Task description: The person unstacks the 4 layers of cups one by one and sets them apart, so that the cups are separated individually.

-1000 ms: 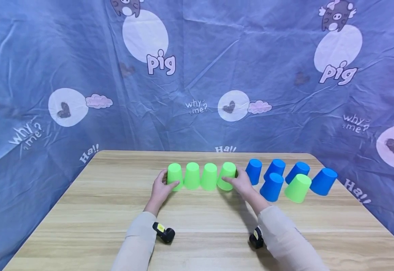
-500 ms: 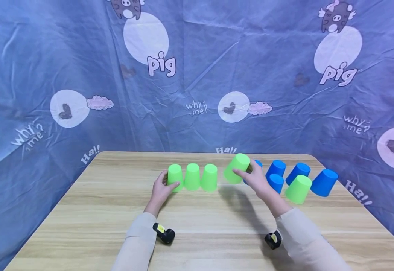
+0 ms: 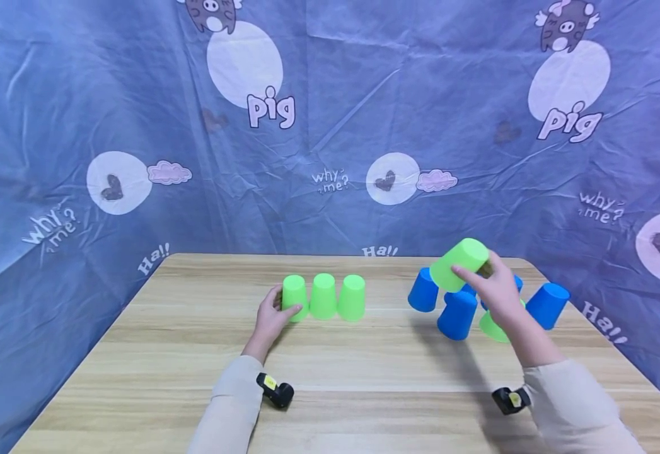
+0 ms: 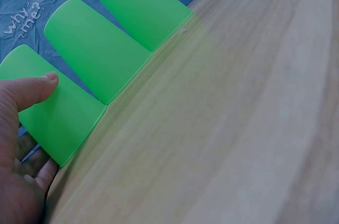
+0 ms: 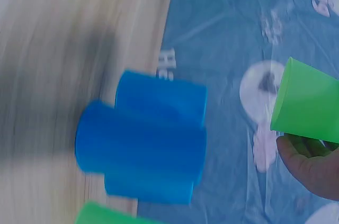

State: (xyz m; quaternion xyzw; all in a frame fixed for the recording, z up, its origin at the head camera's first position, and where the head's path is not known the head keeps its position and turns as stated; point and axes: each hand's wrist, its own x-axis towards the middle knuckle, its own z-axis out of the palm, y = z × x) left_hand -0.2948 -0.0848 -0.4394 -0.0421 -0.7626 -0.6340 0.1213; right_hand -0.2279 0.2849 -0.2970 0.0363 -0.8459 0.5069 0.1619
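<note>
Three upside-down green cups stand in a row near the back of the table. My left hand [image 3: 270, 321] grips the leftmost green cup [image 3: 294, 295], thumb across its front and fingers behind, as the left wrist view shows. Beside it are the middle green cup [image 3: 323, 296] and the right one [image 3: 352, 297]. My right hand [image 3: 502, 291] holds a fourth green cup [image 3: 459, 263] in the air, tilted with its mouth down to the left. In the head view this cup overlaps several blue cups. Part of another green cup [image 3: 492, 328] shows below my right wrist.
Upside-down blue cups stand at the right: one on the left side [image 3: 423, 293], one in front [image 3: 457, 316], one far right [image 3: 547, 306], others partly hidden. The wooden table [image 3: 341, 391] ends at a printed blue cloth [image 3: 273, 208]. Each sleeve carries a black wrist camera [image 3: 275, 391].
My right hand has lifted the fourth green cup out of the row and carried it right and up, over the blue cups. My left hand has stayed at the leftmost cup.
</note>
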